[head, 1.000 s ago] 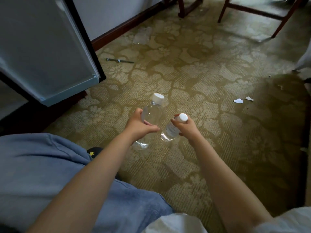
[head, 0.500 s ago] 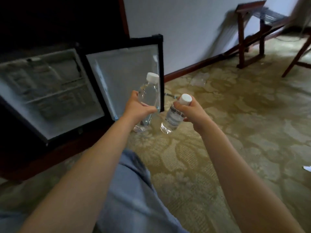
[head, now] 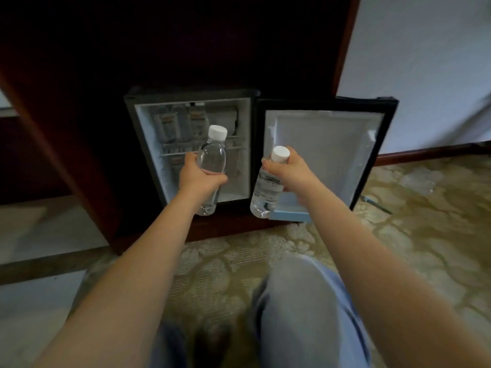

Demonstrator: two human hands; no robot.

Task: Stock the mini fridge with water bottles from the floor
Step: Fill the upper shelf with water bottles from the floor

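Already several bottles stand on the upper wire shelf (head: 233, 148) of the small black mini fridge (head: 191, 147). Just before it, the left hand (head: 198, 179) wraps a clear plastic white-capped bottle (head: 212, 160); the right hand (head: 291, 172) clasps a labelled clear bottle (head: 265, 192) near its neck, neither shelved yet.

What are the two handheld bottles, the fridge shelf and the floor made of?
Left-hand bottle and right-hand bottle: clear, glossy plastic by the look, see-through walls, white matte caps. Fridge shelf: thin parallel bars, likely coated metal wire. Floor: woven patterned carpet, matte, olive and beige.
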